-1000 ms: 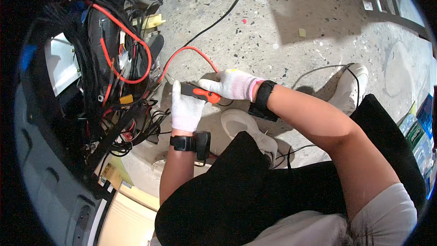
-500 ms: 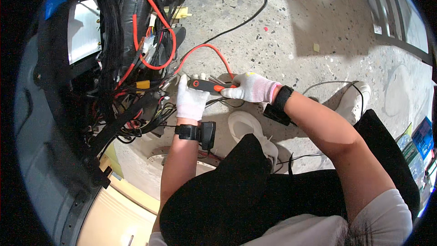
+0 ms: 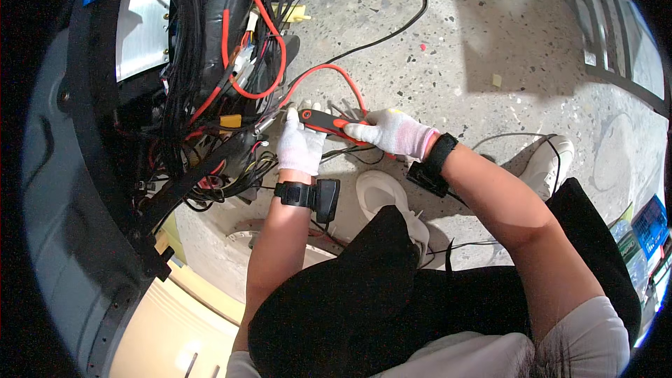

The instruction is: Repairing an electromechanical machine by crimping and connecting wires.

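The tool [image 3: 318, 121] lies just nearside of the red cable [image 3: 329, 66]; left hand [image 3: 301, 150] and right hand [image 3: 397, 133] both grasp it (right thumb on top); best brace it left-handed, clear of the red cable.

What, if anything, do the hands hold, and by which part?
A black-and-orange tool: the right hand grips its right end; the left hand is at its other end, exact hold unclear.

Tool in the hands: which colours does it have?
The tool is dark grey and orange-red, best seen in head view.
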Action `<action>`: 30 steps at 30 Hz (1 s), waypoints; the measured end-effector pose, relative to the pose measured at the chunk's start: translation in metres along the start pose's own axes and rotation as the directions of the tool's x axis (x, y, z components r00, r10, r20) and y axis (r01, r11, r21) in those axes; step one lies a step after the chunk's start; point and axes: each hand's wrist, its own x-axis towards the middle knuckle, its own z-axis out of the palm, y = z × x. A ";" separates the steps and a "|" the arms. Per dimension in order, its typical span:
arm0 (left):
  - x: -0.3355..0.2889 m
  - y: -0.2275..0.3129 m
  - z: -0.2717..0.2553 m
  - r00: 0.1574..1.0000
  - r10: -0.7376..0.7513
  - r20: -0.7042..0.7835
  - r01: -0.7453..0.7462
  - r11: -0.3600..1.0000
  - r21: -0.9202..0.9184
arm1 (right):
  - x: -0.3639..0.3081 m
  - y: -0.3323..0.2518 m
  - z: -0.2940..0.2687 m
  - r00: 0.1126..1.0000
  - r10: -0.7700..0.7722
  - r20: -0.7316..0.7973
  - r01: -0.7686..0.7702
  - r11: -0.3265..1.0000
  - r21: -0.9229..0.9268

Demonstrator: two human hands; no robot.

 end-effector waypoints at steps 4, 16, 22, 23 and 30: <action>0.003 0.002 0.000 1.000 0.002 -0.025 -0.002 1.000 0.015 | 0.000 -0.003 0.002 0.999 -0.032 -0.021 0.033 0.999 0.028; 0.019 -0.001 -0.008 0.989 0.076 -0.124 -0.074 0.997 0.028 | -0.002 -0.007 0.002 0.999 -0.032 -0.022 0.034 0.994 0.108; 0.025 -0.001 -0.011 0.972 0.127 -0.197 -0.114 0.991 0.076 | 0.002 -0.004 0.000 0.997 0.061 0.046 -0.065 0.995 0.082; 0.024 -0.001 -0.010 0.964 0.132 -0.231 -0.114 0.990 0.088 | 0.003 -0.004 0.000 0.995 0.083 0.059 -0.088 0.991 0.101; 0.022 0.001 -0.001 0.959 0.131 -0.250 -0.116 0.990 0.076 | 0.003 -0.010 0.005 0.976 0.120 0.183 -0.164 0.955 0.249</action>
